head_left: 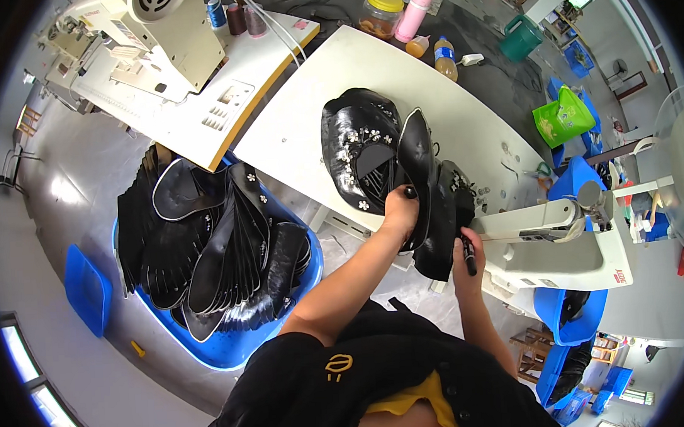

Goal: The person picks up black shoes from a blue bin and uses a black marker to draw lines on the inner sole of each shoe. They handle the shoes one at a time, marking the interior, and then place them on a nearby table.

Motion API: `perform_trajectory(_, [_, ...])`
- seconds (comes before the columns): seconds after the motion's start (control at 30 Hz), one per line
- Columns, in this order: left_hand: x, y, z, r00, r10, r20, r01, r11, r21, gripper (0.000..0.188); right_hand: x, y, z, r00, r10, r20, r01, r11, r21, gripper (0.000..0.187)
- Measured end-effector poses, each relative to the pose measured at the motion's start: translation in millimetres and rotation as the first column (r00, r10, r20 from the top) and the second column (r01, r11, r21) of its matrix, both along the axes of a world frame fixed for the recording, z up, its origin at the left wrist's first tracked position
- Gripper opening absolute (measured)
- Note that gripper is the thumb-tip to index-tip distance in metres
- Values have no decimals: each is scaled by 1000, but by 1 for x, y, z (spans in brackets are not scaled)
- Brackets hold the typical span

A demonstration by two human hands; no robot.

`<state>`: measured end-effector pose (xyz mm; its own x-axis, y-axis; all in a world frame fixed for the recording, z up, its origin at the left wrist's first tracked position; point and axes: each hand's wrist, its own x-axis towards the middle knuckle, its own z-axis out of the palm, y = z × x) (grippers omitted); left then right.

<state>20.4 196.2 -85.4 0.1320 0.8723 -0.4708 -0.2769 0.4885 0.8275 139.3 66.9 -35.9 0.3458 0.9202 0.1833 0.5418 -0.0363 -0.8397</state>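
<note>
My left hand (401, 213) is closed around the lower edge of a glossy black shoe upper (417, 151), which stands tilted above the white table. A small black thing shows at its fingertips, too small to name. My right hand (464, 267) grips a short black pen-shaped tool (469, 256), close to the right side of the black pieces. More black upper material (439, 231) hangs down between the two hands over the table's near edge. Just left of it, a curved pile of black shoe uppers (344, 148) with white flower ornaments lies on the white table (298, 123).
A blue tub (227, 354) full of stacked black uppers stands at the lower left. A sewing machine (155, 49) is at the upper left, and another white machine arm (543, 220) reaches in from the right. Bottles, a yellow-lidded jar (381, 14) and a green bag (563, 117) stand beyond.
</note>
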Motion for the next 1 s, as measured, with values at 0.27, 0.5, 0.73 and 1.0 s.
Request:
perform_trajectory(0.27, [10,-4,15,986,-7,168,-17,990,139,16,-6,-1,10,993,-113,-24,115,986,117,35])
perform_trajectory(0.5, [11,14,20,994,-65,-88,85,965,248,18,-15,26,23,855,-11,-519,38,998,42,33])
perform_trajectory(0.73, [-34,42,1,697,25,717,90,989,-121,21,-15,36,46,909,118,-400,-61,986,154,40])
perform_trajectory(1.0, [-23,24,73,837,13,547,118,972,-204,29,-26,60,39,780,131,-612,-157,988,11,46])
